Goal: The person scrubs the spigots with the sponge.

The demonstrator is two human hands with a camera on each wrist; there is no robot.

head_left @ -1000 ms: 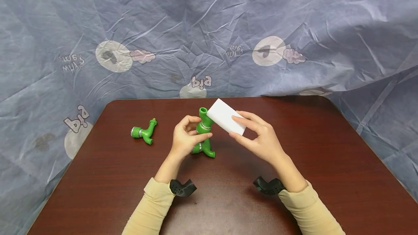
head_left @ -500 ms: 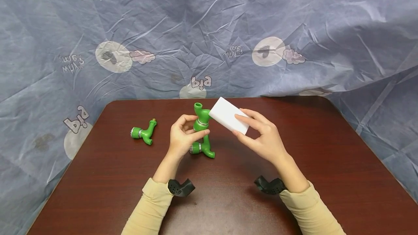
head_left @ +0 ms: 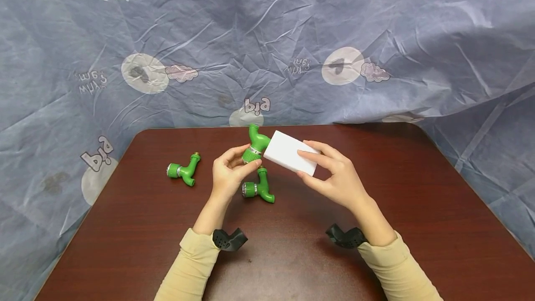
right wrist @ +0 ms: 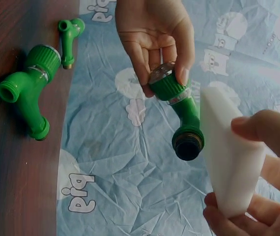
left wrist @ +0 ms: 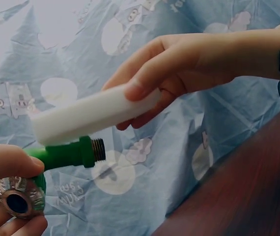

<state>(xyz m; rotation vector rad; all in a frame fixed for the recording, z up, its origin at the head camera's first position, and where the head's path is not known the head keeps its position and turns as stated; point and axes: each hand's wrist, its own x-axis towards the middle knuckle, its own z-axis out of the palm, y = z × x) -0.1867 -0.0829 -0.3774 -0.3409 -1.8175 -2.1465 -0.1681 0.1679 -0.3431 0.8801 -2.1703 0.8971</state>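
One green tap, raised over the far middle of the table, its ribbed knob pinched by the thumb and curled fingers of my left hand, presumably to leave the spout exposed to the white sponge-like block, which my right hand clasps by its right end, thumb and fingers parted only by its thickness. A centre tap and a left tap lie on the table, perhaps to free my hands. Obscured: the threaded inlet, behind the block in the head view, visible from the left wrist; contact between block and tap, I cannot tell.
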